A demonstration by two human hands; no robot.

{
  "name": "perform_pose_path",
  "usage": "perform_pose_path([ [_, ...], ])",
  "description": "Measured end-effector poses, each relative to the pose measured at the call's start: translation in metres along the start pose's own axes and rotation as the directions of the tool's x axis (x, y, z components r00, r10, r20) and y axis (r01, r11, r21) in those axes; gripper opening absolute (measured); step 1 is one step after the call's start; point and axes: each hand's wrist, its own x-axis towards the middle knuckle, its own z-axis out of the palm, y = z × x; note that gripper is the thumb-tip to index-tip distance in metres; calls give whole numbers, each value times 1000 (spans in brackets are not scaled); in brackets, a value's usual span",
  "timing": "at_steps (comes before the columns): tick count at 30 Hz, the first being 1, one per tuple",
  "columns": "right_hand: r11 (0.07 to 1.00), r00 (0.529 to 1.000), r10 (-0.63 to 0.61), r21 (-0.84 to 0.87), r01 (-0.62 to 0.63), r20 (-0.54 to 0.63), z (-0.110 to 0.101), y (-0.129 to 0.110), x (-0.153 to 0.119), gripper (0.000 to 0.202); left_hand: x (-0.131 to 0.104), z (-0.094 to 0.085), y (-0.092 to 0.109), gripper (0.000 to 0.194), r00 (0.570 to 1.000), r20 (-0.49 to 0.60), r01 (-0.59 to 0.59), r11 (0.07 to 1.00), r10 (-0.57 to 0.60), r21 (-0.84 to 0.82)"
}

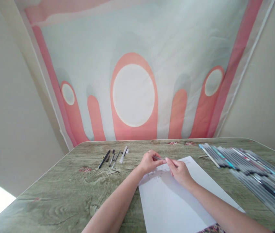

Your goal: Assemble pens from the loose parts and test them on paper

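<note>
Both of my hands meet over the top part of a white sheet of paper [176,200] with small marks near its far edge. Between them is a slim, greyish pen [160,158], lying roughly level. My left hand [149,161] is closed around its left part, with the fingers curled. My right hand [179,171] pinches its right end between thumb and fingers. The fingers hide much of the pen, so whether it is whole or apart cannot be seen.
Left of the paper lie a black pen [104,159], a clear pen barrel [123,154] and several small pen parts. Many grey pens [239,161], some with blue or white parts, lie in rows on the right. A printed cloth [133,129] hangs behind the wood-patterned table [62,194].
</note>
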Motion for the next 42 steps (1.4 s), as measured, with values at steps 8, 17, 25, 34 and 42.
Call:
perform_pose_path([
  [8, 1000, 1000, 13, 13, -13, 4, 0, -2, 1, 48, 0, 0, 3, 41, 1000, -1, -21, 1000, 21, -12],
  [17, 997, 998, 51, 51, -53, 34, -1, -3, 2, 47, 2, 4, -8, 40, 1000, 16, -16, 999, 17, -49],
  [25, 992, 979, 38, 110, -61, 201, 2, 2, 8, 48, 7, 5, -14, 37, 997, -77, 3, 980, -19, -201],
  [34, 992, 944, 9, -123, 33, 329, -24, 9, 28, 35, 10, 8, -19, 37, 969, -244, 6, 986, -48, -169],
  [42, 844, 990, 128, -530, -81, 52, -84, 25, 56, 34, 10, 7, -33, 38, 969, -244, -13, 974, -43, -226],
])
